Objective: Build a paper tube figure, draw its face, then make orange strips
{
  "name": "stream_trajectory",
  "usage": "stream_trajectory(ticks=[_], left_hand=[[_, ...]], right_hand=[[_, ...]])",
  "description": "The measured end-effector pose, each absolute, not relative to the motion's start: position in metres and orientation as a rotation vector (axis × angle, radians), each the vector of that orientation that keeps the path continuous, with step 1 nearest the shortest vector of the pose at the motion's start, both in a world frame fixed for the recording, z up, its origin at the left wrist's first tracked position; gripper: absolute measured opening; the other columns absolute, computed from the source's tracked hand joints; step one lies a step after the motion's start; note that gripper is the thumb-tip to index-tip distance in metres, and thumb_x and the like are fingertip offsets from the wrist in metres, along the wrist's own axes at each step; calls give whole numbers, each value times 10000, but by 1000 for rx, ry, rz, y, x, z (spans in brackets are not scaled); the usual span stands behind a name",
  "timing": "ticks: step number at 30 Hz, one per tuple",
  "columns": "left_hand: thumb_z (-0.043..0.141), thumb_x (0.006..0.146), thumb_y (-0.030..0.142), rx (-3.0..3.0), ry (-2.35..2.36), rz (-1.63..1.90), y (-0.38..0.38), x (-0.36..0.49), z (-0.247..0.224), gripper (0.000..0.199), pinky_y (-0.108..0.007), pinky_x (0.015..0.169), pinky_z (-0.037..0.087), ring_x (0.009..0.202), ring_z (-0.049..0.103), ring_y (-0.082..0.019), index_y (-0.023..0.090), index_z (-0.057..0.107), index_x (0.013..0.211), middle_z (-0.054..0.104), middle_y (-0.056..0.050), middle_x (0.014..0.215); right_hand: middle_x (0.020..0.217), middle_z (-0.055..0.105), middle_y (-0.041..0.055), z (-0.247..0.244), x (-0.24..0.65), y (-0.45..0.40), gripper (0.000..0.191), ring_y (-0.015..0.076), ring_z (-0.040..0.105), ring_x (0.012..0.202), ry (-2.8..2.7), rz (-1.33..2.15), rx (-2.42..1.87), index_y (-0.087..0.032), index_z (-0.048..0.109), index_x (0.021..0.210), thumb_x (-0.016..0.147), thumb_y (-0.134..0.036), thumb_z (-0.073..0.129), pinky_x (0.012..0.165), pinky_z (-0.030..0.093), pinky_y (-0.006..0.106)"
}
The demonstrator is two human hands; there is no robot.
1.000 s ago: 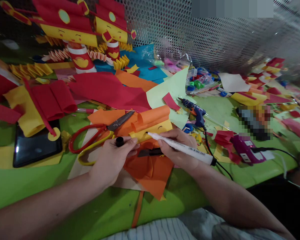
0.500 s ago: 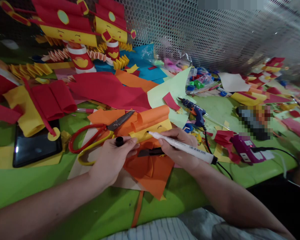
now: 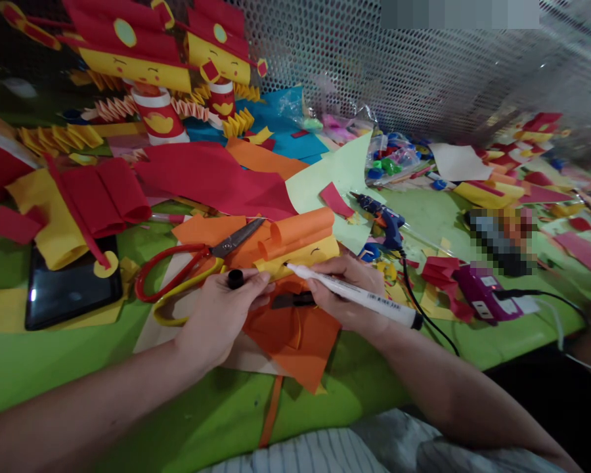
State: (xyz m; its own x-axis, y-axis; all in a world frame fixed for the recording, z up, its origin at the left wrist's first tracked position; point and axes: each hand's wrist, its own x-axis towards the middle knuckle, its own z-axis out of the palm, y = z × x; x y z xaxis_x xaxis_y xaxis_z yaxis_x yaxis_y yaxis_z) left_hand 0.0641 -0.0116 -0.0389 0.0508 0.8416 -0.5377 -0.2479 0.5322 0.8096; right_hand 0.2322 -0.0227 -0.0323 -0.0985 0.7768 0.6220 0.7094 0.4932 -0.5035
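My right hand (image 3: 347,289) grips a white marker (image 3: 359,294), its black tip at the surface of a yellow paper piece (image 3: 303,255) that bears one drawn curved line and has an orange rolled top (image 3: 303,226). The fingers of my left hand (image 3: 229,309) are closed on the left end of this paper piece, and a black marker cap (image 3: 235,279) sticks up between them. Scissors (image 3: 197,263) with one red and one yellow handle lie just left of the paper, partly behind my left hand. Beneath are orange sheets (image 3: 295,341) and a dark blade (image 3: 290,301).
A glue gun (image 3: 384,220) with a cable lies right of the hands. Farther right is a purple power socket (image 3: 480,292). At the left are a phone (image 3: 73,289) and a red-yellow paper hat (image 3: 103,197). Two paper figures (image 3: 160,115) (image 3: 222,98) stand at the back.
The marker in my right hand has shifted slightly left along the yellow paper. My left hand has stayed in place.
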Motion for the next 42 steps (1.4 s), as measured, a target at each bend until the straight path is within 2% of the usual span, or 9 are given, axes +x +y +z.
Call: stream_trajectory(ticks=[11,17,42], left_hand=[[774,547,284,597,1235,913,-10,64,-38,173,-281,643,550,678,675,-182,165,671,620,683,-11,654],[782,533,299,588,1236,915,-12,65,-38,207,-283,634,547,664,668,-179,163,673,644,677,-10,644],[746,599,245,584,1244,911,-11,64,-36,107,-252,636,555,678,668,-156,182,663,620,675,2,646]], right_hand=[[535,672,-19,-36,233,-24,81,98,593,416,-1808,-25,-1330,-210,596,709,759,-273,599,406,426,184],[519,660,-29,-36,235,-23,62,91,563,387,-1782,28,-1340,-214,588,712,749,-259,609,379,396,184],[521,650,-37,-36,239,-24,45,86,549,385,-1768,62,-1337,-207,596,707,724,-225,633,374,396,175]])
